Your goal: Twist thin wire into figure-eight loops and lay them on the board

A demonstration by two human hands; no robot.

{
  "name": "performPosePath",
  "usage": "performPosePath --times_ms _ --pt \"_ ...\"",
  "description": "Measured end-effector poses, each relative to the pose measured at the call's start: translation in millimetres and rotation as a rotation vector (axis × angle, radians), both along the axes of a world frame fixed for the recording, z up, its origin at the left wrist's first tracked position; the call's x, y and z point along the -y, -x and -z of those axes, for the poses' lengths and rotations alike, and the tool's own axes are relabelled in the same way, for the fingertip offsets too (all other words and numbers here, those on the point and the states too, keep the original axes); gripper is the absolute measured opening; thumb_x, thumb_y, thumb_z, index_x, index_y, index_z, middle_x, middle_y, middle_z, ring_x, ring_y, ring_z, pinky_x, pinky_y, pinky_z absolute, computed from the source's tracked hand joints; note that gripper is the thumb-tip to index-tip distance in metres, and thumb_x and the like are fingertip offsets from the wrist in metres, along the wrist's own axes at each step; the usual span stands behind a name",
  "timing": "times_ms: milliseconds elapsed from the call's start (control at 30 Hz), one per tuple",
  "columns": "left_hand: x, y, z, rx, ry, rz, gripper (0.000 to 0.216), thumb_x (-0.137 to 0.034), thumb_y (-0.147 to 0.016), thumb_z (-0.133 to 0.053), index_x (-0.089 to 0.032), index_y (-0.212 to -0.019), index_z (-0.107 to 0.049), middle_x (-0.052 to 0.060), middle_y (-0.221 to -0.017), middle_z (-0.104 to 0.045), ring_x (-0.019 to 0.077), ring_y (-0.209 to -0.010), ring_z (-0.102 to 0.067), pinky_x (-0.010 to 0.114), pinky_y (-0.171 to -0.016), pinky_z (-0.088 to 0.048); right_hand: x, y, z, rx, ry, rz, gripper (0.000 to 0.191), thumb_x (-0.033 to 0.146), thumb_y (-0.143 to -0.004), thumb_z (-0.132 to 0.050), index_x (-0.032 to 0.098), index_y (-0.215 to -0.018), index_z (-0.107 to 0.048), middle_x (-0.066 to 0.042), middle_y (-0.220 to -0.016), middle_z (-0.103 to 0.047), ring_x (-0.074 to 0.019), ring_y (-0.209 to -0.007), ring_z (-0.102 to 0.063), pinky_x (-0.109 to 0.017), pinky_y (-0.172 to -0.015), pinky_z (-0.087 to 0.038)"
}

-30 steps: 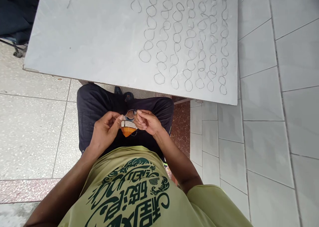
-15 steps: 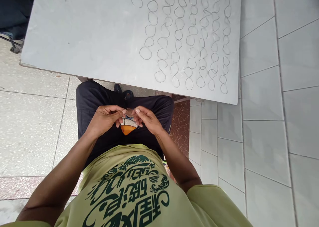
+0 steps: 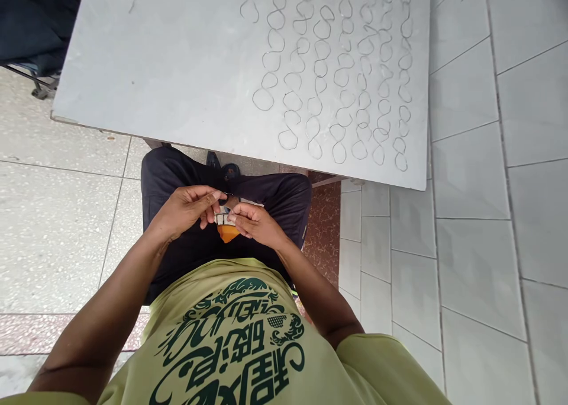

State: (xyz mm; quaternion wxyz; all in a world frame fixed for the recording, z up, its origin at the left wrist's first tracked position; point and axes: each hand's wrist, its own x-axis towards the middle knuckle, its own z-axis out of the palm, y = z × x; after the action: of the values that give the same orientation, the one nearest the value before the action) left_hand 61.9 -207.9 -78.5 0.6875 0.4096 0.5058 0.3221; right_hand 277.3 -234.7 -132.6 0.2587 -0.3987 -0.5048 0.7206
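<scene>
Above my lap, my left hand (image 3: 189,211) is pinched at thumb and forefinger on one end of a thin dark wire (image 3: 229,195). Slightly lower and to the right, my right hand (image 3: 252,221) is also pinched, with its fingertips close to the wire's other part. The wire is so fine that its full shape is hard to make out. On the white table (image 3: 168,67) in front of me, similar thin curved wires (image 3: 288,138) lie in several columns, bent into S and figure-eight shapes.
The table's near edge crosses just beyond my knees. A tiled wall (image 3: 470,180) runs along the right side. Between my thighs shows an orange object (image 3: 228,233), its kind unclear. A dark cloth item on a wheeled frame (image 3: 38,32) stands at the far left.
My right hand has moved down and a little left, nearer my left hand, and its pinch has turned. The loop of wire seen between the hands no longer shows clearly.
</scene>
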Motion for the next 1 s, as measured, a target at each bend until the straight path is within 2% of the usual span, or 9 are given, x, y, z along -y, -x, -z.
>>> performPosePath --times_ms 133,200,333,433,500,600,767,867,1000 --pt "-6 9 0.7 0.047 0.122 0.061 0.030 -0.046 -0.085 -0.080 -0.017 -0.092 -0.080 0.004 -0.065 -0.064 0.0087 -0.043 -0.050 0.018 -0.033 -0.025 -2 0 -4.0 -0.015 0.001 -0.042 0.028 0.048 -0.097 -0.063 0.021 -0.092 -0.061 0.009 -0.057 -0.052 -0.0073 -0.045 -0.040 -0.020 -0.046 -0.032" --pt "-6 8 4.1 0.129 0.191 0.036 0.030 -0.043 -0.083 -0.082 -0.015 -0.092 -0.080 0.003 -0.062 -0.061 0.0060 -0.041 -0.044 0.017 -0.033 -0.020 -3 1 -6.8 -0.018 0.004 -0.055 0.028 0.048 -0.097 -0.063 0.020 -0.092 -0.061 0.009 -0.057 -0.053 -0.0073 -0.045 -0.041 -0.019 -0.046 -0.032" --pt "7 -11 13.9 0.310 0.218 -0.197 0.028 -0.035 -0.079 -0.085 -0.012 -0.093 -0.079 -0.001 -0.062 -0.055 0.0023 -0.041 -0.036 0.015 -0.034 -0.018 -4 4 -11.4 -0.050 0.052 -0.044 0.031 0.050 -0.096 -0.064 0.020 -0.092 -0.062 0.008 -0.057 -0.056 -0.0072 -0.044 -0.043 -0.019 -0.046 -0.034" --pt "22 -29 22.2 0.405 0.199 -0.392 0.028 -0.035 -0.079 -0.084 -0.013 -0.096 -0.077 -0.002 -0.066 -0.056 0.0029 -0.044 -0.041 0.013 -0.035 -0.023 -4 9 -11.5 -0.111 0.104 0.010 0.035 0.054 -0.093 -0.067 0.019 -0.091 -0.060 0.008 -0.056 -0.057 -0.0073 -0.044 -0.043 -0.019 -0.045 -0.036" --pt "27 -34 26.5 0.434 0.190 -0.451 0.028 -0.034 -0.080 -0.084 -0.014 -0.097 -0.076 -0.001 -0.068 -0.058 0.0038 -0.048 -0.046 0.013 -0.037 -0.028 -3 10 -10.8 -0.131 0.127 0.039 0.038 0.056 -0.091 -0.069 0.020 -0.092 -0.060 0.009 -0.055 -0.057 -0.0075 -0.044 -0.044 -0.019 -0.045 -0.036" --pt "28 -31 29.1 0.432 0.167 -0.468 0.026 -0.033 -0.082 -0.083 -0.013 -0.097 -0.076 0.000 -0.072 -0.062 0.0050 -0.052 -0.051 0.014 -0.040 -0.034 -1 8 -10.9 -0.103 0.120 0.055 0.040 0.059 -0.092 -0.068 0.020 -0.096 -0.061 0.008 -0.057 -0.059 -0.0080 -0.045 -0.049 -0.020 -0.047 -0.038" --pt "23 -16 24.2 0.357 0.125 -0.445 0.024 -0.033 -0.083 -0.082 -0.013 -0.096 -0.077 0.001 -0.072 -0.062 0.0061 -0.052 -0.053 0.016 -0.040 -0.032 1 0 -13.7 -0.039 0.016 0.160 0.047 0.064 -0.102 -0.047 0.021 -0.105 -0.063 0.005 -0.063 -0.062 -0.0097 -0.047 -0.053 -0.022 -0.048 -0.039" --pt "23 -14 21.6 0.302 0.113 -0.416 0.026 -0.036 -0.083 -0.082 -0.014 -0.097 -0.077 0.000 -0.070 -0.063 0.0070 -0.050 -0.053 0.017 -0.039 -0.031 1 0 -12.5 0.017 -0.052 0.265 0.043 0.063 -0.102 -0.048 0.022 -0.105 -0.062 0.005 -0.066 -0.062 -0.0104 -0.052 -0.055 -0.022 -0.051 -0.043" --pt "24 -17 21.2 0.306 0.135 -0.397 0.029 -0.039 -0.084 -0.082 -0.014 -0.099 -0.075 0.000 -0.069 -0.062 0.0071 -0.049 -0.053 0.017 -0.039 -0.031 5 4 -7.1 0.036 -0.071 0.281 0.040 0.061 -0.102 -0.050 0.022 -0.106 -0.061 0.005 -0.068 -0.064 -0.0110 -0.056 -0.060 -0.023 -0.055 -0.047"
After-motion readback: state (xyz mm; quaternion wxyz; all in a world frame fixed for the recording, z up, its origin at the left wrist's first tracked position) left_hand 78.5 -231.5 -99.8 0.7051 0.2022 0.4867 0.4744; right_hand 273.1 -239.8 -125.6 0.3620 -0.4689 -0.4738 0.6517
